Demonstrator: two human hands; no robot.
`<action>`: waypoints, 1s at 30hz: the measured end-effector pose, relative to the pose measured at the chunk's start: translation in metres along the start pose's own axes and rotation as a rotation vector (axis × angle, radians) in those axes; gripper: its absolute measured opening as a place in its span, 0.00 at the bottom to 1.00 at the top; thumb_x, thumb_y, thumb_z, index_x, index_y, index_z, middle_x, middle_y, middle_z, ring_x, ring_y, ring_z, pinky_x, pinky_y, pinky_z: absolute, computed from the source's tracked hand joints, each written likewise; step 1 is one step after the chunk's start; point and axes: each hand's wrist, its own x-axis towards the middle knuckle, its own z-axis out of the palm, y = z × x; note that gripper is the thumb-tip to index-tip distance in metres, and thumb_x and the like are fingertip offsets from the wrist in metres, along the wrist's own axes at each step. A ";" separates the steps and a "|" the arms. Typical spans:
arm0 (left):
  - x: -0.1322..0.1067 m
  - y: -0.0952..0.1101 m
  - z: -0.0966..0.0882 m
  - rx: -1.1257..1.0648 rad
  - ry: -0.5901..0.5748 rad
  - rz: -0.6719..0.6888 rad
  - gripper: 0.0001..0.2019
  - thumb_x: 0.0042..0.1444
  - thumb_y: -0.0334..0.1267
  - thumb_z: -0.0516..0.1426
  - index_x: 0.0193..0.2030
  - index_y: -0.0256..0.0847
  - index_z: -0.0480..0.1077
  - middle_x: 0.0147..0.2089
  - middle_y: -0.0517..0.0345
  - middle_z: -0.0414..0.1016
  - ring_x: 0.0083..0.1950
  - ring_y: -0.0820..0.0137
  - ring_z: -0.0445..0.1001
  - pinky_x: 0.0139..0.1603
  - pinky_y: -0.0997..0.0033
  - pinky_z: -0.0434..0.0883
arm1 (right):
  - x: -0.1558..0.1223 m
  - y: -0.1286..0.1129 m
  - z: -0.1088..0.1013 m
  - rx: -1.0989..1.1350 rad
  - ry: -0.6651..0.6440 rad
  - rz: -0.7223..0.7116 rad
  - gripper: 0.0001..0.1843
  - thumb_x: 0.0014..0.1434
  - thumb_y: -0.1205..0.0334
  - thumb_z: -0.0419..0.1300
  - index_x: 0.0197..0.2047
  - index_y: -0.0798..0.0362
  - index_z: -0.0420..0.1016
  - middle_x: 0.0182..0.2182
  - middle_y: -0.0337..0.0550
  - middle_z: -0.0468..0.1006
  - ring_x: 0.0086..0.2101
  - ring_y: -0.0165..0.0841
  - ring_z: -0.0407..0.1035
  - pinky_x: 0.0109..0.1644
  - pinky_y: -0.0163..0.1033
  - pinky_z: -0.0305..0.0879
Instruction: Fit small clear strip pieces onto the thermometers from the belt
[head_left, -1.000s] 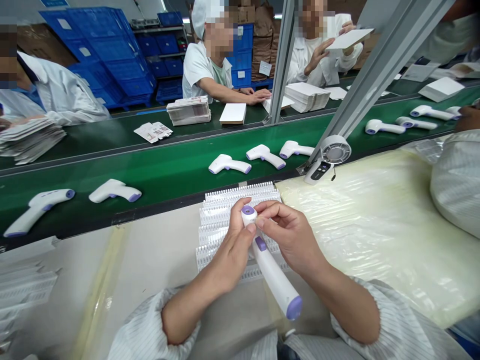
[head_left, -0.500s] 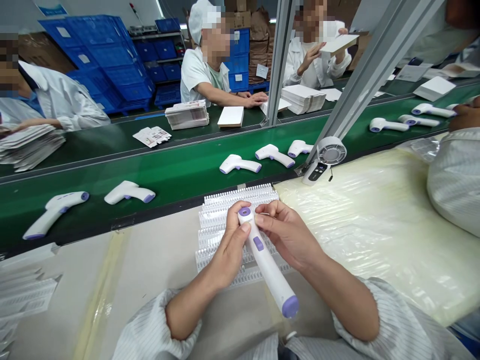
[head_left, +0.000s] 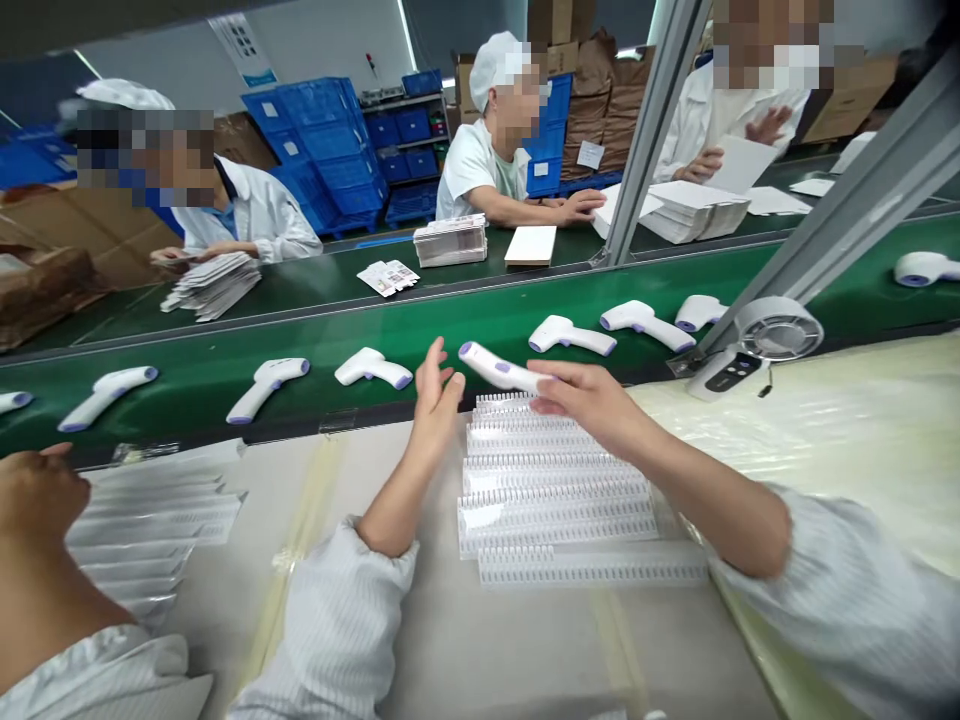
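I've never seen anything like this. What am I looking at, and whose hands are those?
This picture comes from a camera worn on a person's head, looking down at their own bare hands. The right hand holds a white-and-purple gun-shaped plastic thermometer, and the open left hand is beside it. Below them lie rows of white comb-like plastic strips on a pale table. Behind runs a green conveyor belt carrying more thermometers.
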 end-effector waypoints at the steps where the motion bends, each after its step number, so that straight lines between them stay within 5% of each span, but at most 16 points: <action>1: 0.006 -0.007 -0.010 0.043 0.050 0.012 0.30 0.60 0.50 0.59 0.68 0.50 0.60 0.71 0.45 0.58 0.66 0.57 0.66 0.54 0.60 0.74 | 0.020 0.004 0.002 -0.106 0.024 -0.039 0.23 0.67 0.62 0.59 0.63 0.56 0.76 0.47 0.52 0.85 0.43 0.45 0.82 0.52 0.56 0.78; 5: 0.019 -0.027 -0.039 0.077 0.128 0.034 0.24 0.57 0.48 0.59 0.59 0.44 0.68 0.59 0.45 0.71 0.60 0.58 0.72 0.53 0.59 0.75 | 0.082 0.016 0.007 -0.320 0.030 -0.166 0.23 0.62 0.70 0.61 0.60 0.53 0.79 0.61 0.53 0.76 0.64 0.49 0.67 0.70 0.59 0.59; 8: 0.022 -0.034 -0.048 0.082 0.152 0.055 0.20 0.55 0.46 0.61 0.53 0.42 0.70 0.51 0.48 0.75 0.55 0.60 0.75 0.49 0.63 0.75 | 0.090 0.019 0.005 -0.433 -0.007 -0.193 0.23 0.55 0.75 0.65 0.54 0.53 0.82 0.64 0.54 0.73 0.68 0.53 0.60 0.73 0.59 0.53; 12: 0.028 -0.040 -0.048 0.066 0.182 0.059 0.19 0.53 0.44 0.62 0.51 0.43 0.69 0.47 0.52 0.76 0.50 0.64 0.77 0.44 0.69 0.74 | 0.039 0.006 -0.002 -0.539 -0.019 -0.201 0.22 0.56 0.75 0.65 0.54 0.54 0.81 0.62 0.55 0.73 0.64 0.51 0.63 0.69 0.56 0.57; 15: 0.030 -0.045 -0.041 0.051 0.174 0.051 0.21 0.54 0.42 0.61 0.54 0.45 0.68 0.47 0.54 0.76 0.48 0.67 0.77 0.43 0.71 0.73 | -0.024 -0.007 -0.002 -0.499 -0.300 -0.069 0.09 0.59 0.68 0.65 0.43 0.50 0.82 0.42 0.44 0.82 0.38 0.38 0.77 0.44 0.42 0.71; 19: 0.026 -0.045 -0.030 0.064 0.183 0.134 0.21 0.55 0.40 0.61 0.56 0.45 0.66 0.47 0.54 0.76 0.50 0.66 0.76 0.46 0.70 0.74 | -0.087 -0.010 0.004 -0.558 -0.573 0.085 0.06 0.58 0.72 0.63 0.34 0.52 0.79 0.31 0.40 0.81 0.31 0.34 0.73 0.33 0.36 0.60; 30: 0.018 -0.039 -0.030 0.167 0.176 0.226 0.19 0.58 0.39 0.58 0.57 0.41 0.66 0.48 0.50 0.77 0.48 0.65 0.76 0.47 0.65 0.74 | -0.104 0.001 0.016 -0.753 -0.571 0.055 0.07 0.61 0.75 0.55 0.35 0.54 0.68 0.32 0.42 0.77 0.29 0.31 0.65 0.30 0.36 0.49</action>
